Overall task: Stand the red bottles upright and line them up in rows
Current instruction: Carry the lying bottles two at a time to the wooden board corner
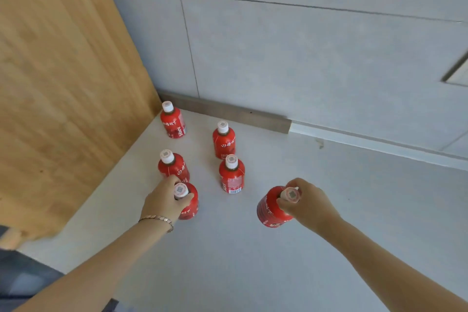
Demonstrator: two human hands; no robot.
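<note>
Several red bottles with white caps stand on the pale floor. The far-left bottle [173, 121] and the mid-left bottle [173, 166] stand upright in one column. The far-right bottle [223, 141] and the mid-right bottle [231, 175] form a second column. My left hand [166, 199] grips the neck of the near-left bottle [190, 206], which is upright behind the left column. My right hand [305, 200] holds the cap end of another bottle [272, 208], which is tilted and off to the right of the second column.
A wooden panel [63, 83] rises along the left, close to the left column. A grey tiled wall [304, 45] with a metal baseboard [228, 111] closes the back. Open floor [354, 172] spreads to the right and toward me.
</note>
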